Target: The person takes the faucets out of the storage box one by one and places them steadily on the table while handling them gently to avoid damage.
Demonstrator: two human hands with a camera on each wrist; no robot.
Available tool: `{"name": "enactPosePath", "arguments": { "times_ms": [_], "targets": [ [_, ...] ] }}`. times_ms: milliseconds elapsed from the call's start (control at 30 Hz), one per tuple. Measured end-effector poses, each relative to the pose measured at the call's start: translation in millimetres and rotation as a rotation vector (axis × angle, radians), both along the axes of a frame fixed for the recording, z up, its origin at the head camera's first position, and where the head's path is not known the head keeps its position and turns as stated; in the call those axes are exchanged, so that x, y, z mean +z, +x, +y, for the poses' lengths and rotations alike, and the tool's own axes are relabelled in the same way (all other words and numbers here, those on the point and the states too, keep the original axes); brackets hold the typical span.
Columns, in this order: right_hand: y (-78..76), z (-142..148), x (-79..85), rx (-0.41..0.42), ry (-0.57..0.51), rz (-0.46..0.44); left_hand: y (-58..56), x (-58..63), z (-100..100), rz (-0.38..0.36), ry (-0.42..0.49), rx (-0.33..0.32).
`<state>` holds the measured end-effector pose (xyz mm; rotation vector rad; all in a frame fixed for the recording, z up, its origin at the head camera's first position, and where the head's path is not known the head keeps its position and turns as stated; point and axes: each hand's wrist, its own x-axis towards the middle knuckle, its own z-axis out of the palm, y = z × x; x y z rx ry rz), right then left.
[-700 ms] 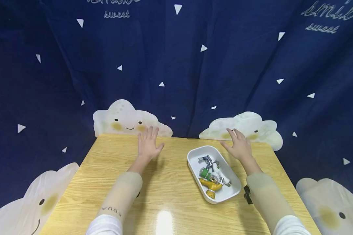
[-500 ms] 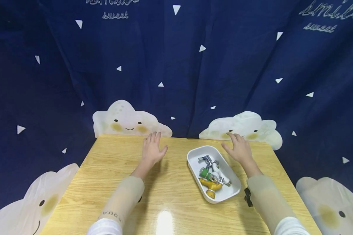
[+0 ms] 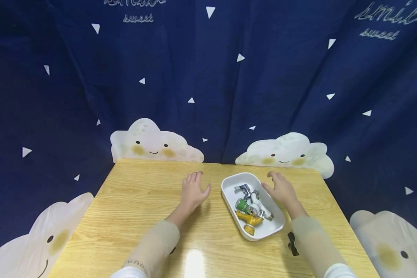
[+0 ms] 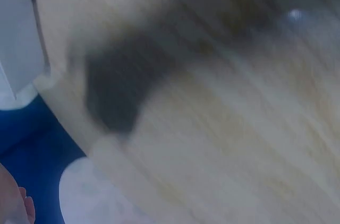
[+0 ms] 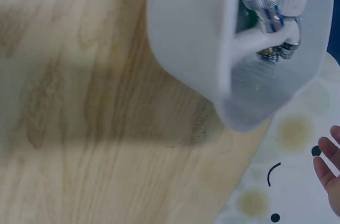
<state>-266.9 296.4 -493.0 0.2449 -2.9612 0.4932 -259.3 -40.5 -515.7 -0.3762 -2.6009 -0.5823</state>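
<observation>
Left hand [image 3: 194,194] and right hand [image 3: 282,190] are flanking the white tray [image 3: 269,227], fingers loosely parted and gripping nothing; the tray is resting on the wooden surface [image 3: 125,212], its walls presumably keeping the jumbled faucets [image 3: 253,209] together

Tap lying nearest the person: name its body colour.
Yellow-orange; the tap shows best in the head view.

The left forearm [image 3: 156,243] and right forearm [image 3: 317,243] reach over the tabletop [image 3: 125,193] toward its far edge. The left hand [image 3: 194,194] spreads its thumb [image 3: 206,190] from relaxed fingers [image 3: 194,178]; the right hand [image 3: 284,192], nearer the right edge, curves loosely.
</observation>
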Motion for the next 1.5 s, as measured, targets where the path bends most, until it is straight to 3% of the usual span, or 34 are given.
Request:
{"name": "enactPosePath", "arguments": {
  "times_ms": [333, 533, 800, 1500],
  "targets": [
    [7.2, 0.3, -16.9, 0.009, 0.027, -0.055, 22.3, -18.6, 24.4, -0.099, -0.055, 0.041],
    [9.9, 6.0, -26.7, -0.004, 0.049, -0.075, 34.5, -30.3, 38.8, -0.180, -0.030, 0.047],
    [13.4, 8.5, -33.0, 0.007, 0.050, -0.167, 46.6, -39.9, 52.4, -0.266, -0.016, 0.051],
    [20.0, 19.0, -58.8, 0.042, -0.112, -0.234, 68.7, -50.6, 92.0, -0.324, 0.005, -0.005]
  ]
}}
